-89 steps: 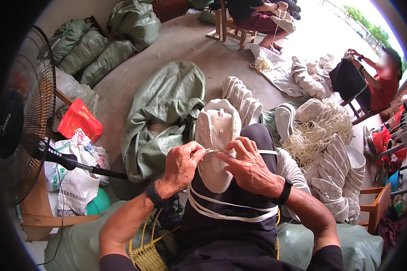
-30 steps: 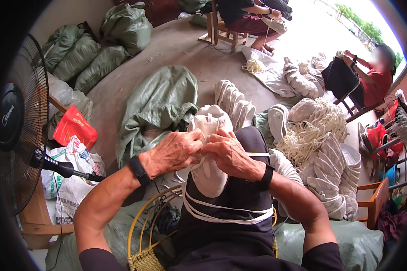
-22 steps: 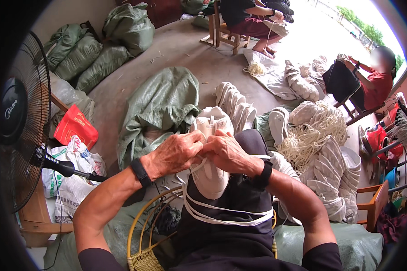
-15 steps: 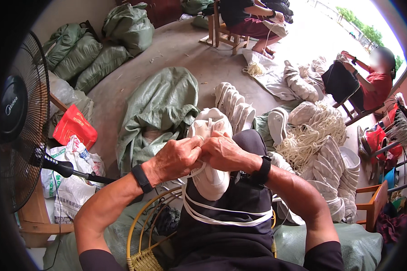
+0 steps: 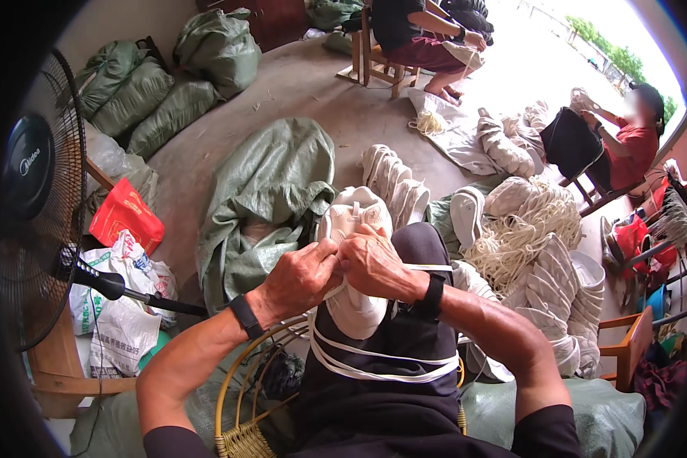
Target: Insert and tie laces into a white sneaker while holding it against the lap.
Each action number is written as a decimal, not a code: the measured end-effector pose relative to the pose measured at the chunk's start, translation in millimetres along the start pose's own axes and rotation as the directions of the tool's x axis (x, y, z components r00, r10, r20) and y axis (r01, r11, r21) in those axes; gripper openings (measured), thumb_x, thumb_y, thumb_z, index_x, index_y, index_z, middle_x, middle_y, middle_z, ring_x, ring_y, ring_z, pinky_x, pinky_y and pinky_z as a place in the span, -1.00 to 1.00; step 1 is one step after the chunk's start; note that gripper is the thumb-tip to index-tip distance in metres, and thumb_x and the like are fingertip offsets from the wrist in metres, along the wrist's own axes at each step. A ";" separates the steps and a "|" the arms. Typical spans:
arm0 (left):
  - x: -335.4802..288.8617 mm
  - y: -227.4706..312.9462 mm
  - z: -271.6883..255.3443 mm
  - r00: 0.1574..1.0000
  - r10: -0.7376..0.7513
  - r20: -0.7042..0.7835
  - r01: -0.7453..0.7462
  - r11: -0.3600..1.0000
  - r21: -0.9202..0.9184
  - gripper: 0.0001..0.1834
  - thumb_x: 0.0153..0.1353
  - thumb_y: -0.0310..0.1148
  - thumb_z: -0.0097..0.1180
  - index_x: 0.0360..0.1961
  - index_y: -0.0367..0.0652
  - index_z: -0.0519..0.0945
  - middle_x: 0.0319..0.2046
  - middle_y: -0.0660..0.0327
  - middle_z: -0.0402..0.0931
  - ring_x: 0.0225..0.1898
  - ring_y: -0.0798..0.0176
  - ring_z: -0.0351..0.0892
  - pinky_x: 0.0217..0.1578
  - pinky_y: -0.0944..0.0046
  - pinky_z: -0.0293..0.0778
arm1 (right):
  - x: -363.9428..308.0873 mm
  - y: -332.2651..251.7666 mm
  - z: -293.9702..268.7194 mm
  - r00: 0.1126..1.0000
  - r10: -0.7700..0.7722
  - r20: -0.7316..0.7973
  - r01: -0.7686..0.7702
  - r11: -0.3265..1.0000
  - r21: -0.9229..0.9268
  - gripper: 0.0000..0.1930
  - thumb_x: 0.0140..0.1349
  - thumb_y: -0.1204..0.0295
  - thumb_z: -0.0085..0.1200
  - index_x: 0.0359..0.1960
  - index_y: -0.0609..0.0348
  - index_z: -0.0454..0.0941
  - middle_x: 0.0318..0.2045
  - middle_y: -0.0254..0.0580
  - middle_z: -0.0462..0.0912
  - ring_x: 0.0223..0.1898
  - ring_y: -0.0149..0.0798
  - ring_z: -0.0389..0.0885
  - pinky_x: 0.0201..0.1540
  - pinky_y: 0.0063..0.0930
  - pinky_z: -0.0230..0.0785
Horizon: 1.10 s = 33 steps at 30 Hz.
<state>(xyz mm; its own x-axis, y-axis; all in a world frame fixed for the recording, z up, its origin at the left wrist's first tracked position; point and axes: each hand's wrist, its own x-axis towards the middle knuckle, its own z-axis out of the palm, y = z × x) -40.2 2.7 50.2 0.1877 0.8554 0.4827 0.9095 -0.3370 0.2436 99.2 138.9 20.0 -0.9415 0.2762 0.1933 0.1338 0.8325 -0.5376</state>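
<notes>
Have a white shoe (image 5: 354,314) at the lap, directly under the grip, toe toward the body and opening away, against dark trousers (image 5: 382,420) and just left of the knee. Hold left grip (image 5: 298,276) and right grip (image 5: 375,263) narrow over the middle of the shoe, fingers bent and bunched side by side; cannot tell the exact thing pinched, hidden behind the knuckles. Wear a dark band (image 5: 245,317) on each wrist, just behind the grip. See a white cord (image 5: 427,375) looped around the trousers, nearer the body than the grip, and a yellow woven chair (image 5: 244,441) below to the left. Beyond the grip, find a rumpled green sack (image 5: 282,164) on the left and a row of white shoes (image 5: 389,175) on the right. Farther right of the grip, see a tangled heap of pale laces (image 5: 530,229), with stacked shoes (image 5: 553,305) nearer the body. Well left of the grip, find a black fan (image 5: 30,164), a red bag (image 5: 127,216) and a white bag (image 5: 141,286). Far beyond the grip, see full green sacks (image 5: 153,95) to the left, and to the right a seated person in maroon (image 5: 412,53) and another seated person in a red top (image 5: 632,153).
</notes>
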 end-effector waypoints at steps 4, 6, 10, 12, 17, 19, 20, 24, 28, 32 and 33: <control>-2.4 11.1 -2.7 0.997 -0.075 -0.036 0.075 0.997 -0.008 -0.79 0.10 -0.37 0.36 -0.30 -0.19 0.59 -0.28 0.12 0.51 -0.28 0.00 0.61 -0.30 0.07 0.56 | 12.7 4.8 -16.8 0.948 0.136 -0.288 -0.113 0.989 0.093 -0.91 0.13 0.53 0.06 -0.43 0.29 0.60 -0.52 -0.02 0.56 -0.46 -0.06 0.51 -0.30 -0.21 0.40; -2.6 18.6 -0.4 0.986 -0.160 -0.054 0.159 0.987 -0.026 -0.78 0.12 -0.33 0.31 -0.28 -0.20 0.58 -0.24 0.07 0.54 -0.26 -0.06 0.59 -0.25 -0.01 0.57 | 13.9 15.6 -38.5 0.834 0.285 -0.472 -0.066 0.902 0.428 -0.83 0.32 0.48 0.08 -0.39 0.35 0.61 -0.62 -0.13 0.54 -0.54 -0.30 0.47 -0.44 -0.32 0.29; 3.7 21.1 12.0 0.965 -0.245 -0.092 0.241 0.969 -0.058 -0.79 0.06 -0.36 0.36 -0.34 -0.14 0.58 -0.33 0.15 0.55 -0.29 -0.04 0.57 -0.28 0.01 0.53 | -2.0 23.9 -67.5 0.900 0.435 -0.034 -0.207 0.493 0.845 -0.64 0.53 0.33 -0.09 -0.36 0.34 0.59 -0.60 -0.24 0.57 -0.63 -0.50 0.45 -0.58 -0.56 0.29; 3.9 16.5 15.8 0.967 -0.243 -0.080 0.237 0.968 -0.076 -0.83 0.08 -0.38 0.34 -0.34 -0.14 0.58 -0.32 0.16 0.56 -0.28 -0.03 0.57 -0.26 0.02 0.53 | -7.7 17.0 -69.3 0.890 0.454 0.047 -0.177 0.248 0.953 -0.68 0.55 0.32 -0.13 -0.30 0.29 0.55 -0.42 -0.16 0.66 -0.63 -0.44 0.47 -0.54 -0.54 0.35; 0.6 2.8 14.3 0.968 -0.251 -0.004 0.245 0.949 -0.198 -0.90 0.14 -0.46 0.29 -0.35 -0.14 0.60 -0.28 0.18 0.57 -0.22 0.03 0.57 -0.19 0.06 0.50 | -9.3 19.7 -71.0 0.856 0.491 0.160 -0.185 0.003 0.983 -0.76 0.51 0.36 -0.13 -0.32 0.16 0.48 -0.47 -0.22 0.61 -0.64 -0.41 0.43 -0.58 -0.54 0.28; -0.4 -0.1 11.7 0.960 -0.267 0.080 0.279 0.901 -0.331 -0.93 0.19 -0.41 0.26 -0.35 -0.14 0.61 -0.22 0.19 0.54 -0.16 0.06 0.55 -0.11 0.06 0.44 | -10.1 47.4 -77.6 0.821 0.556 0.132 -0.079 -0.119 0.990 -0.83 0.46 0.43 -0.10 -0.34 0.11 0.45 -0.52 -0.27 0.55 -0.66 -0.45 0.31 -0.61 -0.54 0.16; -1.0 -2.1 9.3 0.958 -0.277 0.073 0.286 0.899 -0.331 -0.93 0.19 -0.41 0.26 -0.35 -0.14 0.61 -0.22 0.19 0.54 -0.16 0.06 0.55 -0.11 0.06 0.44 | -16.3 67.5 -84.5 0.797 0.599 0.073 -0.029 -0.082 0.996 -0.84 0.42 0.45 -0.08 -0.39 0.07 0.42 -0.56 -0.31 0.48 -0.67 -0.49 0.21 -0.61 -0.56 0.06; -4.4 -10.1 -0.8 0.974 -0.094 0.207 0.124 0.982 -0.140 -0.84 0.31 -0.32 0.08 -0.35 -0.12 0.64 -0.12 0.22 0.48 -0.08 0.09 0.47 -0.08 0.06 0.34 | -58.6 184.2 -164.5 0.782 0.534 -0.321 0.171 0.311 0.935 -0.81 0.47 0.37 0.01 -0.38 0.04 0.51 -0.57 -0.49 0.41 -0.64 -0.57 0.21 -0.59 -0.62 0.03; -7.0 -16.9 -4.3 0.964 -0.091 0.248 0.129 0.981 -0.143 -0.80 0.33 -0.26 0.08 -0.37 -0.10 0.62 -0.07 0.24 0.46 -0.06 0.12 0.42 -0.02 0.05 0.23 | -166.6 294.9 -339.3 0.665 0.604 -0.438 -0.119 0.665 0.737 -0.84 0.35 0.53 0.03 -0.43 0.06 0.45 -0.59 -0.57 0.29 -0.64 -0.60 0.22 -0.57 -0.68 0.07; -8.1 -21.9 -4.1 0.975 -0.071 0.209 0.095 0.990 -0.108 -0.83 0.31 -0.27 0.15 -0.38 -0.09 0.62 -0.08 0.28 0.48 -0.01 0.12 0.43 0.13 -0.03 0.17 | -302.1 330.7 -470.9 0.572 0.502 -0.649 -0.495 0.842 0.215 -0.95 0.27 0.58 0.04 -0.35 0.16 0.47 -0.51 -0.55 0.30 -0.55 -0.55 0.28 -0.49 -0.67 0.21; -8.0 -22.6 -3.7 0.978 -0.063 0.201 0.083 0.992 -0.091 -0.85 0.29 -0.28 0.18 -0.38 -0.09 0.62 -0.08 0.28 0.49 0.01 0.13 0.43 0.18 -0.05 0.16 | -336.1 325.2 -483.7 0.542 0.470 -0.697 -0.513 0.842 0.168 -0.96 0.27 0.57 0.04 -0.34 0.16 0.47 -0.51 -0.55 0.31 -0.55 -0.55 0.28 -0.49 -0.67 0.21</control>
<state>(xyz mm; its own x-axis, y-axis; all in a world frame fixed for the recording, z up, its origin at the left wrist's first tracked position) -63.7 2.0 44.0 0.2004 0.9367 0.2872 0.8845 -0.2990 0.3581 608.8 549.1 177.1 -0.2317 0.8755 0.4242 0.5437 0.4781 -0.6898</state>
